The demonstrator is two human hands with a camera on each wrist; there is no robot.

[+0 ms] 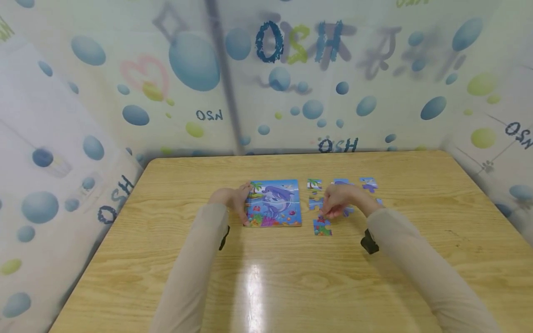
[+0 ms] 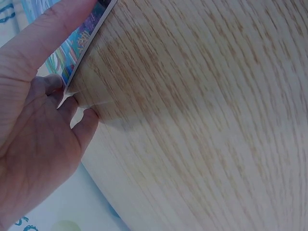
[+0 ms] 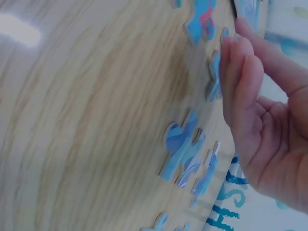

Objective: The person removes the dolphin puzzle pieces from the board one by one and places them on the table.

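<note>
My left hand (image 1: 236, 200) holds a dolphin picture puzzle board (image 1: 275, 203) by its left edge, the fingers near the top corner and the thumb along the bottom corner. The left wrist view shows the thumb lying over the corner of the board (image 2: 72, 60). To the right, my right hand (image 1: 336, 200) is bent down among loose jigsaw pieces, thumb and fingertips together at a blue piece that they mostly hide. Just below its fingertips lies a puzzle piece (image 1: 322, 229) with green and red print. A palm tree piece (image 1: 314, 184) lies above.
More loose pieces lie about the right hand, among them a dolphin piece (image 1: 368, 183) at the far right and a blue piece (image 3: 180, 147) in the right wrist view. Everything rests on a wooden table (image 1: 291, 277), with a patterned curtain (image 1: 275, 115) behind it.
</note>
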